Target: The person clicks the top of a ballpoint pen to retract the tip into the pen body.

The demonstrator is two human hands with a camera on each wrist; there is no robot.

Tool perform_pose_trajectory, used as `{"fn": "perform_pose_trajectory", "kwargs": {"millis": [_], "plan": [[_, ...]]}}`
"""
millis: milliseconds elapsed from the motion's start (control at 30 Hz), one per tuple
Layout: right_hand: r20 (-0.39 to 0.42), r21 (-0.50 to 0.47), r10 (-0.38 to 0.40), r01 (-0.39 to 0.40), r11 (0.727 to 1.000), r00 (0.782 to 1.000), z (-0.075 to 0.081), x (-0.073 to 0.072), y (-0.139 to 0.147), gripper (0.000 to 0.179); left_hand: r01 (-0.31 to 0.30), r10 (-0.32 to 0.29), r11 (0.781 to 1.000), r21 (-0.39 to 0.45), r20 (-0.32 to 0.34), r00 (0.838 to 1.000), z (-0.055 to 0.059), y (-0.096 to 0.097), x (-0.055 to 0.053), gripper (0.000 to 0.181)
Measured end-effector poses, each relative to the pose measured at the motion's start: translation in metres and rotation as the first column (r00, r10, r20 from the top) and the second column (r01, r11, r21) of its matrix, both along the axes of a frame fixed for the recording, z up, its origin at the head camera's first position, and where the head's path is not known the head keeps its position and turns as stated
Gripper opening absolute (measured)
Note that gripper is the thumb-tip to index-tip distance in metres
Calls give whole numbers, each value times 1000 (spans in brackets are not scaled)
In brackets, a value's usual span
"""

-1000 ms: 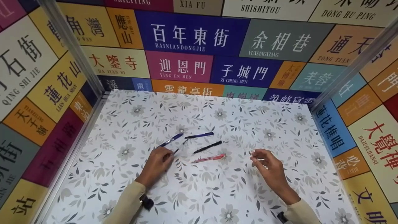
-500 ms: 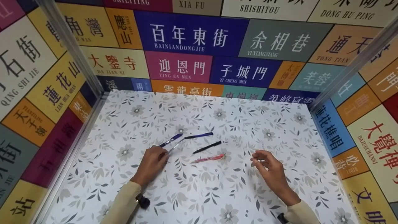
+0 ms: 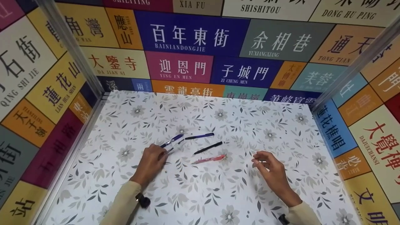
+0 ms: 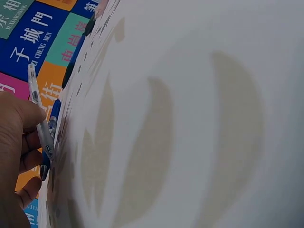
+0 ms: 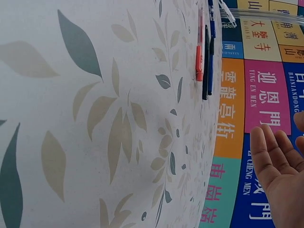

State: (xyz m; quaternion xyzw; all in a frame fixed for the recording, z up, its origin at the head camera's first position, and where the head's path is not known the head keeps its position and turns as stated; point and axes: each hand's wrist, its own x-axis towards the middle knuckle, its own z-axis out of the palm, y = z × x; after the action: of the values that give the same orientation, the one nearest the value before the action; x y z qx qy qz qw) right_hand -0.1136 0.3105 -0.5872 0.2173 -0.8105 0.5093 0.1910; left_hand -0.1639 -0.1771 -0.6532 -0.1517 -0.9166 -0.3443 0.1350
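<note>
My left hand (image 3: 151, 161) pinches a clear-barrelled pen (image 4: 40, 114), which slants up and away from the fingertips in the head view. Just beyond it lies a blue pen (image 3: 172, 140), partly behind the fingers. To the right, a dark blue pen (image 3: 200, 136), a black pen (image 3: 208, 147) and a red pen (image 3: 210, 159) rest on the tablecloth. Holding nothing, my right hand (image 3: 271, 167) hovers over the right side of the table with loosely bent fingers. It is nearest to the red pen.
A white tablecloth (image 3: 231, 187) with a grey leaf and flower print covers the table. Panels with coloured street-name signs (image 3: 192, 34) stand around the back and both sides. Metal corner posts (image 3: 76, 47) rise at the back corners.
My left hand has drawn back a little to the left, shifting the clear pen toward the blue pen. My right hand and the other pens stay where they were.
</note>
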Motion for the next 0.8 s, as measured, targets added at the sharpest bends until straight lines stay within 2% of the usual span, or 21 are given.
{"fn": "perform_pose_trajectory", "kwargs": {"millis": [100, 267, 333, 500, 800], "plan": [[-17, -4, -4, 4, 1000, 1000, -2, -1, 0, 40, 17, -18, 1000, -4, -45, 999, -1, -1, -2, 5], [14, -4, -31, 31, 1000, 999, -4, -1, -1, 42, 37, -38, 999, -11, -128, 991, -6, -3, -7, 5], [3, 7, -39, 39, 999, 999, -5, -1, -1, 43, 42, -43, 999, -11, -152, 987, -7, -4, -9, 6], [-26, 8, -22, 22, 1000, 999, -6, -2, -1, 44, 48, -49, 999, -5, -163, 985, -7, -6, -11, 5], [-6, -24, 17, -17, 1000, 1000, -6, -1, 1, 43, 55, -58, 998, -28, -146, 988, -7, -8, -15, 3]]}}
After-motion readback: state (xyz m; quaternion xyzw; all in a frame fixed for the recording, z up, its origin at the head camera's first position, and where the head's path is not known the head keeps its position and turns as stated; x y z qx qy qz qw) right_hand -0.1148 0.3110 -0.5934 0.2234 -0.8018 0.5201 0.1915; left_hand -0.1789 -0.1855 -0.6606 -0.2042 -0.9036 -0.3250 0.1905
